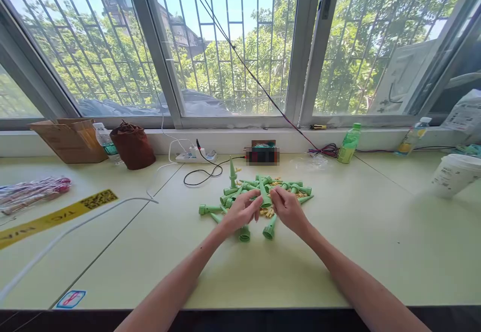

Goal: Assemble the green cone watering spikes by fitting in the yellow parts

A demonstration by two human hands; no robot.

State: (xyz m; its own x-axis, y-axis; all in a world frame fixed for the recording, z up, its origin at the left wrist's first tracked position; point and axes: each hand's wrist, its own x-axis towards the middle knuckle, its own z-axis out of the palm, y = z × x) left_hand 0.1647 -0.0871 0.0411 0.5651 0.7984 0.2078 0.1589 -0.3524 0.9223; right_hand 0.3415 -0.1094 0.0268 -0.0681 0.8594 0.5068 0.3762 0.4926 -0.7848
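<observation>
Between my two hands a green plastic watering spike stands with its tip up. My left hand has its thumb and fingers closed at the side of that spike. Just right of it, my right hand is pinched shut; whatever sits in its fingertips is too small to make out. A loose heap of similar green spikes lies about both hands, with small yellow pieces scattered among them. One upright spike stands at the back left of the heap. Two more spike ends lie nearest me.
Behind the heap are a small box and a white power strip with a black cable. A brown bag and a cardboard box stand back left. On the right are a green bottle and a white cup.
</observation>
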